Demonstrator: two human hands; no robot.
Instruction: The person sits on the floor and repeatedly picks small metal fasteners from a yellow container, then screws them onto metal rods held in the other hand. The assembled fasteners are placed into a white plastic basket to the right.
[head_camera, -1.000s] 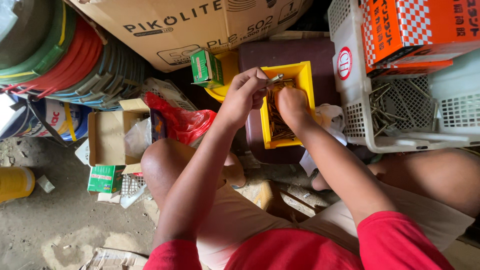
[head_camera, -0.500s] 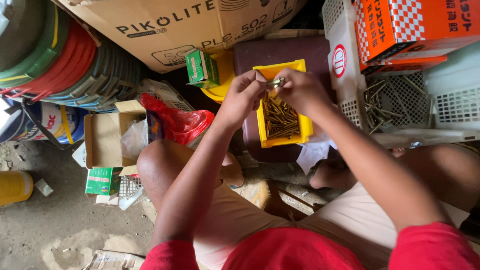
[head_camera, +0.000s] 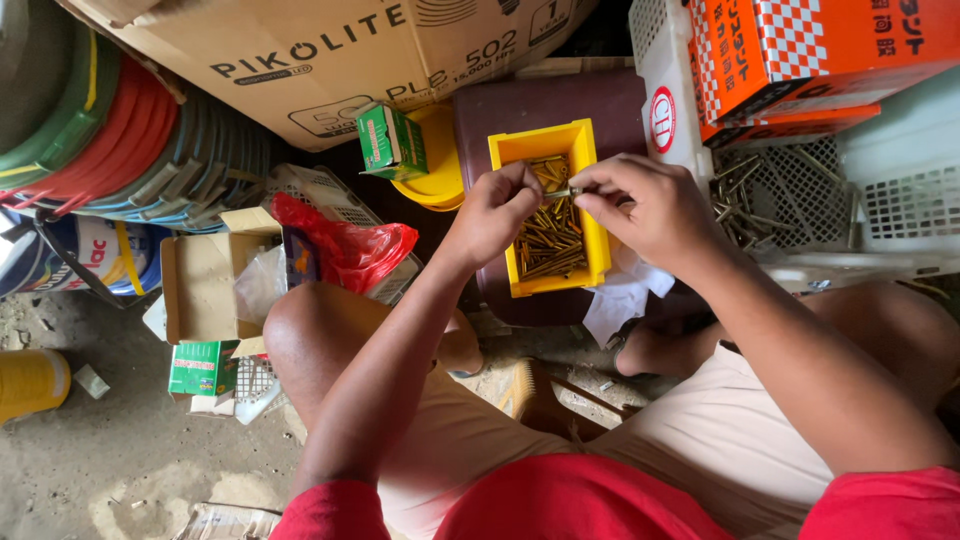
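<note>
Head view: left hand and right hand pinched together on one screw, directly above yellow tray; spills caught.

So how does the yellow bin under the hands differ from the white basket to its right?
The yellow bin has solid walls, while the white basket is open mesh. The bin holds brass-coloured screws packed thickly; the basket holds duller, greyish ones scattered loosely. The bin is narrower than the basket. Both hold loose fasteners, and both hands, left hand and right hand, pinch one piece above the bin.
</note>
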